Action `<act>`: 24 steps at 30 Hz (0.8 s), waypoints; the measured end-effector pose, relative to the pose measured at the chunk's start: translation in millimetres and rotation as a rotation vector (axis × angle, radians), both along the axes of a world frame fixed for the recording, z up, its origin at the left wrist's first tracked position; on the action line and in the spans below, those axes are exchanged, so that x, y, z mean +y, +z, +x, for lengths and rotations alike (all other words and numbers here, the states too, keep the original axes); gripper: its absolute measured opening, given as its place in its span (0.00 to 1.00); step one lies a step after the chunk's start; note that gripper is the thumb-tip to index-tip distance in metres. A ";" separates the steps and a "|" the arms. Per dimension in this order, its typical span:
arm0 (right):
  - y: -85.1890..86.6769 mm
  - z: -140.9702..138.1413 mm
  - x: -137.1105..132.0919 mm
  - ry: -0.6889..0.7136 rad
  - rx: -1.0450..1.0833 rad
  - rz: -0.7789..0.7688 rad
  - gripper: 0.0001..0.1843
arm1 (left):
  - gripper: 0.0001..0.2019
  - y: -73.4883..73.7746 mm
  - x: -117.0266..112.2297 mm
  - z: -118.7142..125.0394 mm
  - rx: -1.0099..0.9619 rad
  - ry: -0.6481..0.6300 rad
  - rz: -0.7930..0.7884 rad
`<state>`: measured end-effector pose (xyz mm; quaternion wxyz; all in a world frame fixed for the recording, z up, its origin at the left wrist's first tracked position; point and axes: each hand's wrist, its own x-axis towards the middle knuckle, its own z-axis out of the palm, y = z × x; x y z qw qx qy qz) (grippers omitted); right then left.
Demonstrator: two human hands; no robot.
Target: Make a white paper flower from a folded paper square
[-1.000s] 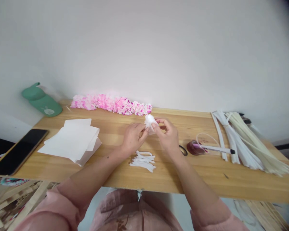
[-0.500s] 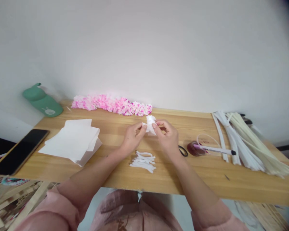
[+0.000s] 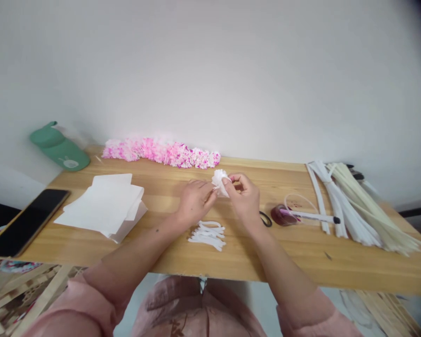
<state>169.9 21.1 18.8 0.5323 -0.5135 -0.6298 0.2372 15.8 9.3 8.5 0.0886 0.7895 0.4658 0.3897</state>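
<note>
Both of my hands meet over the middle of the wooden table [image 3: 287, 262]. My left hand [image 3: 195, 201] and my right hand [image 3: 244, 196] pinch a small white tissue paper flower [image 3: 220, 180] between their fingertips, held just above the tabletop. A little pile of white strips [image 3: 208, 234] lies on the table just below my hands. A row of pink and white paper flowers [image 3: 159, 152] lies along the wall behind them.
A stack of white paper sheets [image 3: 105, 208] lies left, with a black phone [image 3: 26, 221] and a green bottle [image 3: 59, 149] further left. Right of my hands are a dark red tape roll [image 3: 279, 215], a pen [image 3: 310, 216], black scissors handles [image 3: 265, 218] and a bundle of white sticks [image 3: 358, 206].
The white flower has turned slightly between my fingertips. My left fingers have shifted closer under it. My hands stay in nearly the same place.
</note>
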 end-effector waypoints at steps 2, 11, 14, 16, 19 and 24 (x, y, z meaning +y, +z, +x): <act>-1.3 1.2 2.1 0.023 0.102 -0.093 0.14 | 0.16 -0.2 0.1 0.6 -0.074 0.000 -0.054; 8.0 12.3 0.7 -0.006 0.132 -0.052 0.17 | 0.18 -4.2 13.8 -1.6 -0.923 -0.094 -0.569; 10.3 12.0 -0.4 0.001 0.108 -0.044 0.17 | 0.19 -5.5 17.1 -0.6 -1.057 -0.101 -0.618; 11.3 10.4 -1.2 0.027 0.091 -0.031 0.16 | 0.20 -5.0 17.3 0.4 -1.105 -0.113 -0.639; 12.0 8.6 -2.9 0.057 0.024 0.016 0.13 | 0.21 -3.7 16.7 1.0 -1.121 -0.113 -0.651; 9.1 8.7 -4.0 0.051 -0.145 0.174 0.10 | 0.21 -5.0 16.1 -1.2 -1.053 -0.117 -0.618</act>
